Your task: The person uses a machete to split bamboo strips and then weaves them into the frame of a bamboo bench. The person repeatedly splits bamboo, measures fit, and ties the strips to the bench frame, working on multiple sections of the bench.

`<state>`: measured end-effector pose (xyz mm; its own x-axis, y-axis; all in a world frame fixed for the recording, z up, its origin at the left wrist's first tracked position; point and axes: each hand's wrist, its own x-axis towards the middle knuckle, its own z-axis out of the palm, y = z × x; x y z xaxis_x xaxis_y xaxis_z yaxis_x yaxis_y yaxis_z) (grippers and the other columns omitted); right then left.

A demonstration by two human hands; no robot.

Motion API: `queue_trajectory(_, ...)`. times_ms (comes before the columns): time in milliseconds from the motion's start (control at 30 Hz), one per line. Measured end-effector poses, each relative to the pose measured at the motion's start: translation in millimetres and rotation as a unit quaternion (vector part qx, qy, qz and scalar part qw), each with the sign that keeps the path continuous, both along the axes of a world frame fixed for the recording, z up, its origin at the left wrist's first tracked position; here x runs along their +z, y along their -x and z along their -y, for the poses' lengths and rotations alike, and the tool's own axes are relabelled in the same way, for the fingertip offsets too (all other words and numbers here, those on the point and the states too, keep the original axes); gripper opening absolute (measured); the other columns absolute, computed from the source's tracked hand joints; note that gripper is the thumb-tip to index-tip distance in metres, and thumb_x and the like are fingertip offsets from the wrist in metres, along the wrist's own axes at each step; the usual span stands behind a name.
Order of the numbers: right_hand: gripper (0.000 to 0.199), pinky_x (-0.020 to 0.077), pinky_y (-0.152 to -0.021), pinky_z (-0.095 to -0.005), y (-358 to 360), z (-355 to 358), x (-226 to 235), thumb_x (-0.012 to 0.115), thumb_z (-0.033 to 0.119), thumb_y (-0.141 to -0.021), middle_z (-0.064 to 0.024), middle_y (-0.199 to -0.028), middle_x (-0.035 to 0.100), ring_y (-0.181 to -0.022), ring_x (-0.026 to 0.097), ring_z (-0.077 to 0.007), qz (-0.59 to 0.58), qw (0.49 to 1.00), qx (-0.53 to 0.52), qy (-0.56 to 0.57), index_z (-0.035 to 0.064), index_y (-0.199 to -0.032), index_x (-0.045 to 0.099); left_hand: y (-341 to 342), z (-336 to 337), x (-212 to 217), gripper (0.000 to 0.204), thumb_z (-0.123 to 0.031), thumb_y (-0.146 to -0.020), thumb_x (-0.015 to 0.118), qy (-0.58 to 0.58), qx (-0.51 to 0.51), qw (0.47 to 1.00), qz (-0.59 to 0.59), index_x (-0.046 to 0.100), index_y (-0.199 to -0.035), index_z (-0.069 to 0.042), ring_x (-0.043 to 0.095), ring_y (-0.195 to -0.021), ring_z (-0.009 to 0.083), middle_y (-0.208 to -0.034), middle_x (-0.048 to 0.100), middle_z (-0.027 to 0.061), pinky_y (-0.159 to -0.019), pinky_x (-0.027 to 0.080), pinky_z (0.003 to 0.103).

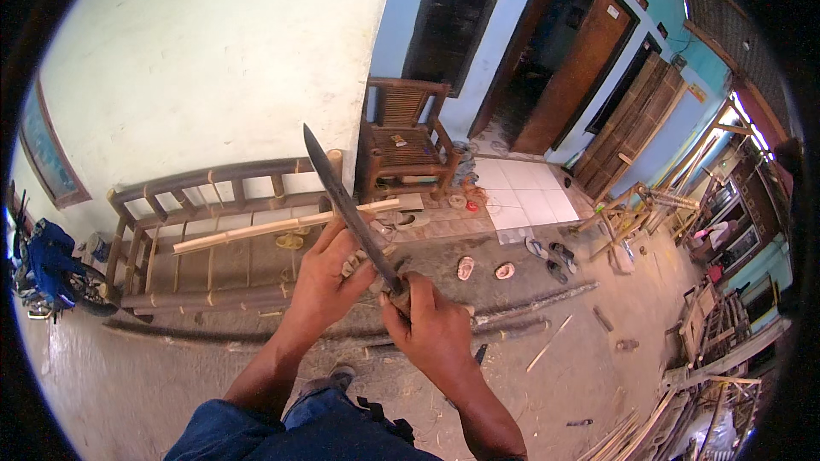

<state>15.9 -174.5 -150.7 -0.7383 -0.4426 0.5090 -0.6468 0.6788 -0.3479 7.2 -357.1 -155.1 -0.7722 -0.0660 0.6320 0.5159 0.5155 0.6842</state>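
My right hand (431, 324) is wrapped round the handle of a machete (335, 188), its long dark blade pointing up and to the left. Across the blade runs a pale split bamboo strip (235, 234), nearly level, with its longer part to the left. My left hand (329, 280) is closed on the strip close to where the blade crosses it. The blade covers part of the strip and some left fingertips, so I cannot tell whether its edge touches the bamboo.
A dark bamboo bench frame (243, 299) stands ahead on the left, a bamboo chair (403, 138) behind it. Long poles (534, 300) lie on the ground before me. Sandals (559, 260) lie beside the white tiles. A blue motorbike (53, 265) stands far left; bamboo pieces (636, 431) lie lower right.
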Motion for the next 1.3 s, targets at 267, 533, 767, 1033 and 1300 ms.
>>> queue_trajectory(267, 0.038, 0.0536, -0.054, -0.0442, 5, -1, 1, 0.069, 0.025, -0.091, -0.0181, -0.072, 0.068, -0.061, 0.069, -0.0352, 0.069, 0.997, -0.002, 0.019, -0.0016, -0.112, 0.052, 6, 0, -3, 0.028, -0.007, -0.082, 0.075, 0.012, 0.003, 1.000, -0.017, 0.059, -0.105, -0.004, 0.060, -0.119, 0.0389, -0.132, 0.058, 0.0185, -0.093, 0.051, 0.041)
queue_trajectory(533, 0.036, 0.0512, -0.056, -0.0415, 25, -4, 22, 0.066, 0.026, -0.094, -0.0202, -0.067, 0.065, -0.061, 0.068, -0.0373, 0.214, 0.973, 0.049, 0.075, -0.0051, -0.108, 0.053, 23, 10, -3, 0.045, -0.015, -0.082, 0.079, 0.055, 0.035, 0.995, -0.071, 0.056, -0.119, -0.007, 0.051, -0.127, 0.0402, -0.141, 0.045, 0.0216, -0.099, 0.047, 0.046)
queue_trajectory(767, 0.035, 0.0495, -0.058, -0.0420, 36, 0, 36, 0.066, 0.026, -0.094, -0.0209, -0.065, 0.062, -0.060, 0.066, -0.0344, 0.172, 0.983, 0.056, 0.024, -0.0062, -0.103, 0.056, 39, 24, -9, 0.099, -0.033, -0.071, 0.088, 0.028, 0.062, 0.989, -0.130, 0.031, -0.149, -0.013, 0.035, -0.138, 0.0428, -0.150, 0.029, 0.0228, -0.107, 0.042, 0.053)
queue_trajectory(1033, 0.039, 0.0452, -0.055, -0.0436, 50, 18, 57, 0.063, 0.031, -0.095, -0.0205, -0.062, 0.060, -0.055, 0.062, -0.0326, 0.207, 0.975, 0.067, -0.036, -0.0075, -0.102, 0.056, 39, 50, -4, 0.114, -0.045, -0.066, 0.088, 0.017, 0.124, 0.988, -0.089, 0.024, -0.153, -0.010, 0.033, -0.140, 0.0435, -0.151, 0.025, 0.0233, -0.109, 0.040, 0.054)
queue_trajectory(1300, 0.039, 0.0458, -0.057, -0.0435, 66, 54, 62, 0.061, 0.032, -0.096, -0.0197, -0.062, 0.060, -0.054, 0.060, -0.0298, 0.192, 0.973, 0.109, -0.061, -0.0066, -0.096, 0.056, 28, 78, 2, 0.109, -0.048, -0.067, 0.087, 0.028, 0.184, 0.980, -0.074, 0.028, -0.153, -0.013, 0.038, -0.136, 0.0442, -0.150, 0.026, 0.0223, -0.104, 0.045, 0.055)
